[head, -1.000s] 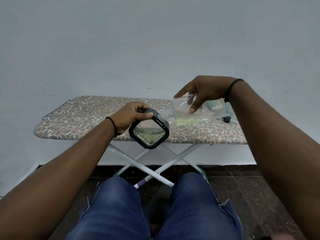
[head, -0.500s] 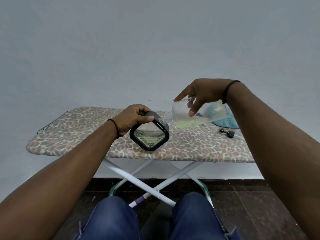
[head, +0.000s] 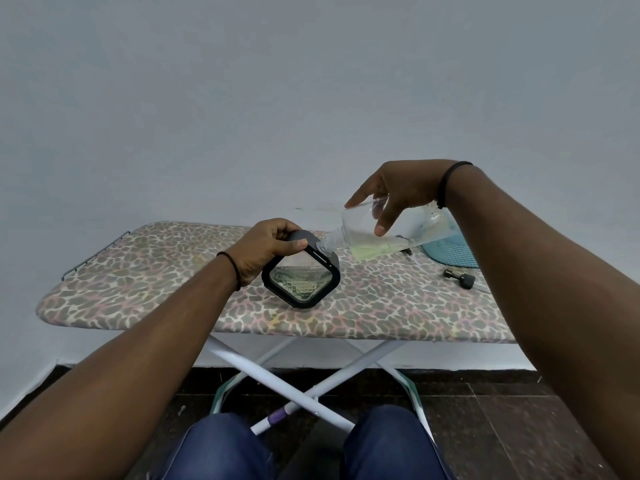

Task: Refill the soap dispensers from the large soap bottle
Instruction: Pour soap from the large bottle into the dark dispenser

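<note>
Pouring: right hand [head: 403, 188] grips tilted clear plastic soap bottle [head: 384, 233], neck at black-framed square glass dispenser [head: 300, 275].
Left hand [head: 266, 251]: fingers curled round dispenser's top corner, above leopard-print ironing board [head: 138, 271].
Room: bare board left.
Change: board sits lower in view; black pump cap [head: 459, 278] uncovered.

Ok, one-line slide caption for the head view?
Right hand tips soap bottle into dispenser held by left hand over ironing board.
</note>
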